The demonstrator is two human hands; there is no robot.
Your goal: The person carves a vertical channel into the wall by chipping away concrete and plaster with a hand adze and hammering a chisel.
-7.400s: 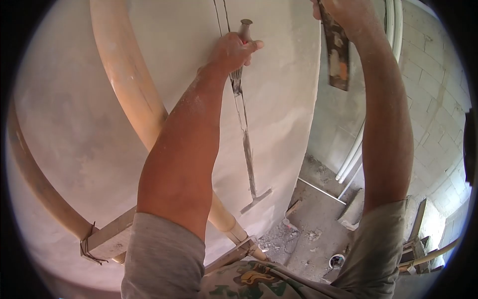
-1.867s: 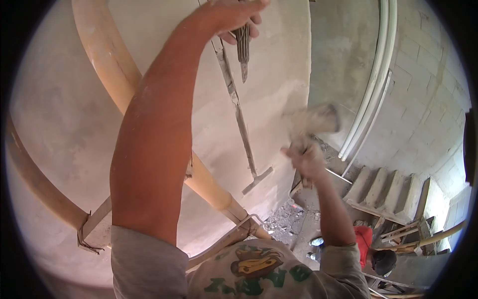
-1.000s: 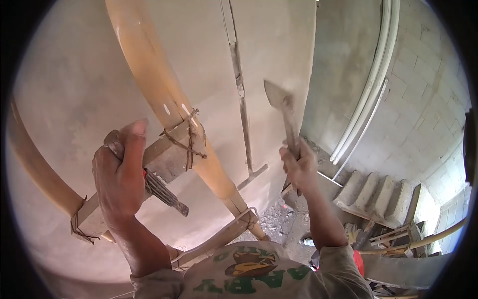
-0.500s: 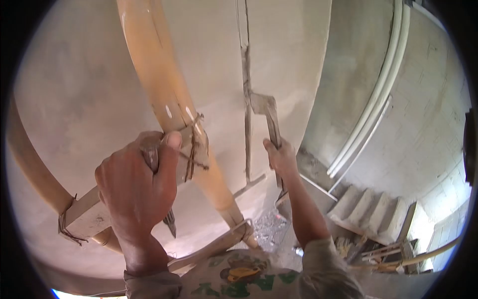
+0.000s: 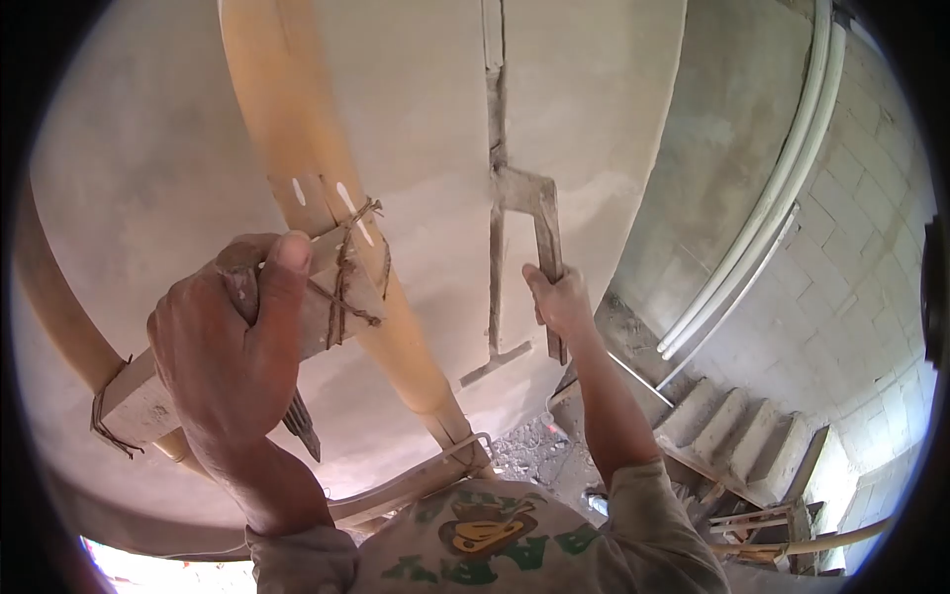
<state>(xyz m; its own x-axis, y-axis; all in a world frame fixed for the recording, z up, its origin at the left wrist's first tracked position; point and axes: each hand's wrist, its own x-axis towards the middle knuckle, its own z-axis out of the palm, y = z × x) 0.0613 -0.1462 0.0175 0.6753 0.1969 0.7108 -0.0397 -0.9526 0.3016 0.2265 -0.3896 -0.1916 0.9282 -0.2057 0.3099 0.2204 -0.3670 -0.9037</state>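
My left hand [image 5: 223,346] is closed around a chisel [image 5: 239,282]. Its blunt round head shows beside my thumb, and its pointed end sticks out below the fist. A wooden beam [image 5: 153,406] runs behind this hand, tied with twisted cord to a thick bamboo pole [image 5: 287,109]. Held in my right hand [image 5: 564,302] is a hatchet [image 5: 524,190] with a flat, dusty head, its handle pointing down through the fist. The head is over a narrow vertical groove [image 5: 496,267] cut in the plastered wall; whether they touch I cannot tell.
Another bamboo pole [image 5: 64,287] curves along the left. White pipes [image 5: 752,218] run along the wall at right. Concrete steps [image 5: 737,431] and loose timber [image 5: 752,525] lie low on the right. Rubble [image 5: 534,450] covers the floor below, beyond a lower pole [image 5: 406,490].
The view has shifted, bringing more of the steps and block wall into sight. My left hand appears further left and slightly higher. Both hands keep their grip, and the hatchet stays by the groove.
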